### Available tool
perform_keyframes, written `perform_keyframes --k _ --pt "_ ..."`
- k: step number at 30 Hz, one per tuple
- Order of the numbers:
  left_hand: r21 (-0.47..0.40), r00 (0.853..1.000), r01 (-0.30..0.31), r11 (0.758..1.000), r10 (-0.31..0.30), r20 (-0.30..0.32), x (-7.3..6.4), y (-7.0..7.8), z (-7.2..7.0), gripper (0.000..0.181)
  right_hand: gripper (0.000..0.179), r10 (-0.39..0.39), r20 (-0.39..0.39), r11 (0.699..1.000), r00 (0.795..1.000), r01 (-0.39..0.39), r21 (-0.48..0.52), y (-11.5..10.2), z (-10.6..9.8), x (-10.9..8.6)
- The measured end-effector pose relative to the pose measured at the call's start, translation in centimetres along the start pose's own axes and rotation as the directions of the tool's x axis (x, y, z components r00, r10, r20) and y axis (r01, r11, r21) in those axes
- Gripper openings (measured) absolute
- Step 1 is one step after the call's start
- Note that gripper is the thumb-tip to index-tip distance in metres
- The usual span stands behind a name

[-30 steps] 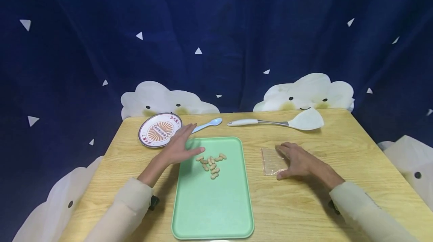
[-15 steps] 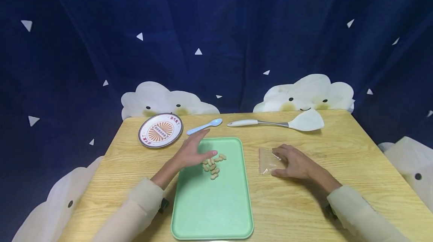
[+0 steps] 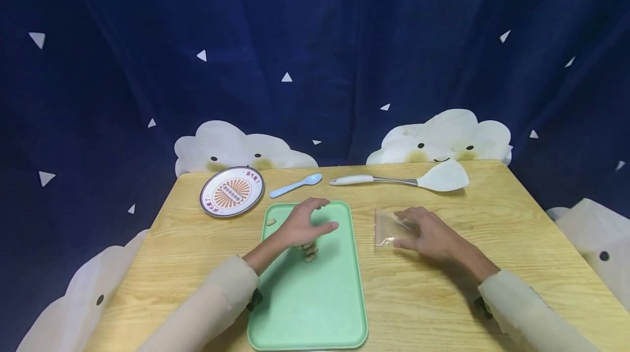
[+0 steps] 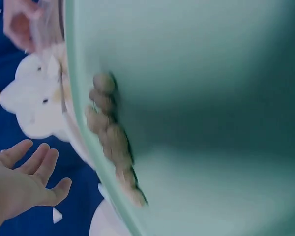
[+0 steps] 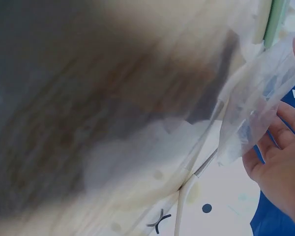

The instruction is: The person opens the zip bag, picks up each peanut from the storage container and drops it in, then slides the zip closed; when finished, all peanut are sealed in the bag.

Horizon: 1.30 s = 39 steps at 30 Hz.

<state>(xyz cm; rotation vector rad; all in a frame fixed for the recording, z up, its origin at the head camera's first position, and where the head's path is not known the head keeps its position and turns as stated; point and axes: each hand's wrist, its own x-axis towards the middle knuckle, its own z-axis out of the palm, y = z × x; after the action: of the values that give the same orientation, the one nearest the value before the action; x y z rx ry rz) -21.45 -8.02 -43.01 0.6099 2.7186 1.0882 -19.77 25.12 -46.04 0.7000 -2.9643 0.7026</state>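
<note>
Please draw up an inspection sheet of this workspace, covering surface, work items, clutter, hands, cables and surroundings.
Surface: wood-grain table.
Work items: peanuts on a green tray, partly hidden in the head view, with one lying apart near its left edge; clear plastic bag to the tray's right.
Clutter: patterned plate, light-blue spoon and white spatula near the far edge.
Left hand: above the tray, fingers spread, nothing seen in it.
Right hand: holds the bag between thumb and fingers.
Cables: nothing seen.
Surroundings: dark-blue curtain with white triangles and clouds.
</note>
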Motion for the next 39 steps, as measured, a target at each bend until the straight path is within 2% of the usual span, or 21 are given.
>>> perform_keyframes --k 4,8,12,15,21,27,30,34,39 --pt "-0.111 1.0 -0.003 0.994 0.006 0.028 0.8 0.8 1.0 0.05 0.076 0.02 0.003 0.998 1.0 -0.02 0.051 -0.2 -0.3 0.0" --pt "-0.273 0.996 0.023 0.962 0.002 0.089 1.6 1.8 1.7 0.032 0.075 0.029 -0.001 0.995 1.0 -0.029 0.099 -0.6 -0.7 -0.2" --pt "-0.426 0.981 0.117 0.897 -0.037 0.191 2.5 2.9 2.5 0.024 0.07 0.013 -0.026 0.991 1.0 -0.01 0.135 -1.0 -1.1 -0.2" --pt "-0.497 0.966 0.188 0.847 -0.069 0.249 3.0 3.4 3.1 0.025 0.067 -0.001 -0.04 0.988 0.999 0.008 0.153 -1.2 -1.2 -0.3" --pt "-0.6 0.951 0.271 0.753 -0.112 0.288 3.5 3.5 4.2 0.026 0.065 -0.027 -0.054 0.98 0.998 0.037 0.196 -1.3 -1.0 -0.6" --pt "-0.677 0.942 0.3 0.672 -0.098 0.321 3.8 3.8 5.1 0.021 0.063 -0.038 -0.069 0.976 0.997 0.052 0.211 -1.4 -0.9 -0.8" --pt "-0.698 0.942 0.289 0.656 -0.064 0.33 3.8 4.0 5.4 0.021 0.064 -0.028 -0.067 0.977 0.997 0.042 0.21 -1.6 -0.8 -0.9" --pt "-0.708 0.944 0.267 0.654 -0.029 0.33 3.8 4.2 5.6 0.021 0.065 -0.014 -0.058 0.976 0.998 0.026 0.214 -1.7 -0.8 -1.0" --pt "-0.71 0.942 0.277 0.647 -0.037 0.333 4.0 4.2 6.1 0.019 0.063 -0.021 -0.065 0.976 0.998 0.035 0.213 -1.7 -0.7 -1.1"
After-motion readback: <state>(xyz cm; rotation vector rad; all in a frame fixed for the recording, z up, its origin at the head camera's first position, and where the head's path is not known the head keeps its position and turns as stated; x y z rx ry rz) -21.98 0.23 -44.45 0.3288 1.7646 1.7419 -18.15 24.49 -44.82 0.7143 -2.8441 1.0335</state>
